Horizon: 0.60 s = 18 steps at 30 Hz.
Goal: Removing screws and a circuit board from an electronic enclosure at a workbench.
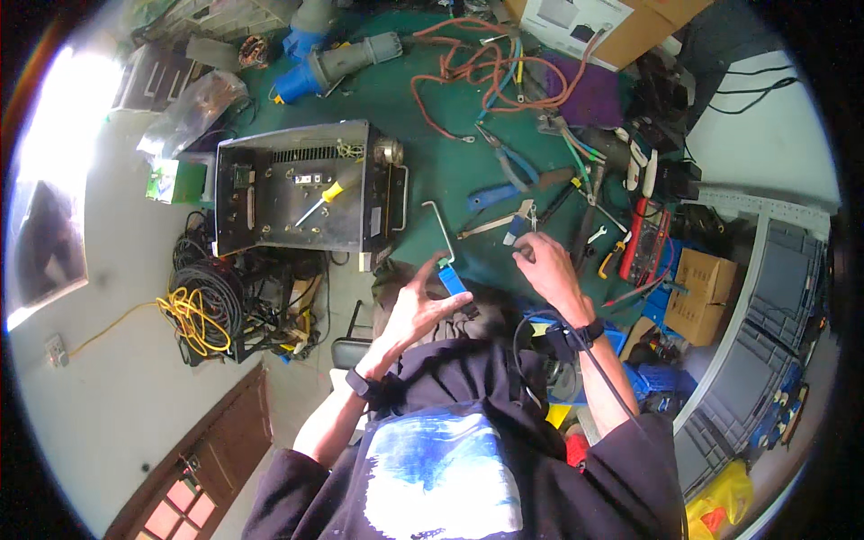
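Note:
My left hand [418, 310] is closed around a small blue block [454, 281], pinched between thumb and fingers at the table's near edge. From the block's far end a thin bent metal rod [441, 228] reaches over the green table; whether the two are joined I cannot tell. My right hand [551, 270] has its fingers bent together over the table edge, with something small and dark at the fingertips. Just beyond them lies a small blue-and-silver piece [517, 230]. An open metal equipment case [381, 193] stands to the left, a yellow-handled screwdriver [332, 192] inside it.
Blue-handled pliers [515, 164], a red multimeter [645, 236] and a wrench [597, 234] lie on the right. Orange cable [450, 76] and blue industrial plugs [301, 83] occupy the far side. Coiled black and yellow cables [193, 319] sit below left; a cardboard box [700, 292] stands right.

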Each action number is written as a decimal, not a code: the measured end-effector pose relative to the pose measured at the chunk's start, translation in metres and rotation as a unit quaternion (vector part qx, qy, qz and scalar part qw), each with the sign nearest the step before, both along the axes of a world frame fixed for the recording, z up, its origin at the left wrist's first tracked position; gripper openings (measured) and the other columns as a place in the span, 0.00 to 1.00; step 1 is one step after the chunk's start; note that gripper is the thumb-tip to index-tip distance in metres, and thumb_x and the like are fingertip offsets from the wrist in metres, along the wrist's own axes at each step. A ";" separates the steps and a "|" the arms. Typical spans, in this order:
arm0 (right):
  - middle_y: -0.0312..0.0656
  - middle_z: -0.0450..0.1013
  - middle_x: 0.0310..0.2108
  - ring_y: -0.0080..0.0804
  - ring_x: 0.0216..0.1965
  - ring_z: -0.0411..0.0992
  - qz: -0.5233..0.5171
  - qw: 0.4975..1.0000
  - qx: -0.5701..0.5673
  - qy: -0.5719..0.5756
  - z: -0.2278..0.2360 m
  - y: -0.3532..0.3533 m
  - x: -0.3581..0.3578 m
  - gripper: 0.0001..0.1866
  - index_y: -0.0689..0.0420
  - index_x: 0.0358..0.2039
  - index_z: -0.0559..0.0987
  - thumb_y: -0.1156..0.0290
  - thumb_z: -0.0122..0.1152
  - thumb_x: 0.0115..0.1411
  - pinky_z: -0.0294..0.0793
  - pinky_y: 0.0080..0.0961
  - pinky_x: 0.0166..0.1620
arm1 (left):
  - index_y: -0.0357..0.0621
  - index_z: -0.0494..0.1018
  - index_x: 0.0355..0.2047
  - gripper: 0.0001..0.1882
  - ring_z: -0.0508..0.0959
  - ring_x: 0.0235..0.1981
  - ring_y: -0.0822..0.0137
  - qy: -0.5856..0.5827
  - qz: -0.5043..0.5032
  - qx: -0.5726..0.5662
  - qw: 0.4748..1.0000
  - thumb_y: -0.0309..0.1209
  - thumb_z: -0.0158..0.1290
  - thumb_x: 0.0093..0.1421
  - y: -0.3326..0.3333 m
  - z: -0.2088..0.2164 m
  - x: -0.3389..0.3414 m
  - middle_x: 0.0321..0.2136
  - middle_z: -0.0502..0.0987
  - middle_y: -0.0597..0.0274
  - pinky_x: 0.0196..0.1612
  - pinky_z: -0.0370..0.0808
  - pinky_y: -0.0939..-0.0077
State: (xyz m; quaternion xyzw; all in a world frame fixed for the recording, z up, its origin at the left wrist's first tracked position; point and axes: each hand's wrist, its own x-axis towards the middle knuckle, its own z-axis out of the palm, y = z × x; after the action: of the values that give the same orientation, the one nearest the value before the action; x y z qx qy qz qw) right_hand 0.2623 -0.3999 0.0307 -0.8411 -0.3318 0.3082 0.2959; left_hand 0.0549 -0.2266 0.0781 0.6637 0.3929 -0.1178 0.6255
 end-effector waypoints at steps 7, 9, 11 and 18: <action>0.50 0.78 0.36 0.49 0.38 0.80 0.040 0.999 -0.020 0.027 -0.020 -0.015 -0.005 0.10 0.61 0.38 0.80 0.69 0.67 0.61 0.79 0.41 0.41 | 0.52 0.64 0.70 0.45 0.80 0.53 0.62 0.015 0.022 0.018 0.999 0.42 0.73 0.55 -0.008 -0.004 -0.011 0.55 0.79 0.50 0.58 0.76 0.64; 0.50 0.78 0.36 0.49 0.38 0.80 0.059 0.997 -0.020 0.054 -0.021 -0.014 -0.009 0.10 0.61 0.37 0.79 0.69 0.67 0.61 0.79 0.42 0.41 | 0.52 0.63 0.70 0.46 0.81 0.49 0.64 0.003 0.054 0.005 0.999 0.43 0.73 0.55 -0.013 -0.016 -0.018 0.55 0.79 0.50 0.55 0.77 0.67; 0.51 0.78 0.36 0.50 0.38 0.80 0.095 0.991 -0.002 0.096 -0.023 -0.006 -0.016 0.10 0.61 0.37 0.79 0.68 0.67 0.61 0.79 0.43 0.41 | 0.53 0.63 0.71 0.47 0.81 0.43 0.69 -0.003 0.084 0.011 0.996 0.41 0.74 0.55 -0.018 -0.024 -0.028 0.50 0.81 0.53 0.50 0.79 0.71; 0.52 0.75 0.38 0.57 0.39 0.78 0.163 0.979 0.122 0.004 -0.029 0.040 -0.039 0.15 0.56 0.47 0.77 0.65 0.65 0.63 0.80 0.50 0.42 | 0.51 0.60 0.72 0.48 0.80 0.40 0.72 -0.007 0.119 0.011 0.993 0.37 0.74 0.56 -0.025 -0.023 -0.035 0.40 0.81 0.58 0.45 0.78 0.75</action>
State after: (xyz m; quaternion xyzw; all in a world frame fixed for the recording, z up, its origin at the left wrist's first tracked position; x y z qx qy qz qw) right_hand 0.2234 -0.3601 0.0019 -0.7320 -0.4986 0.3125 0.3435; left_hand 0.0200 -0.2517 0.0554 0.6196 0.4664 -0.0335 0.6304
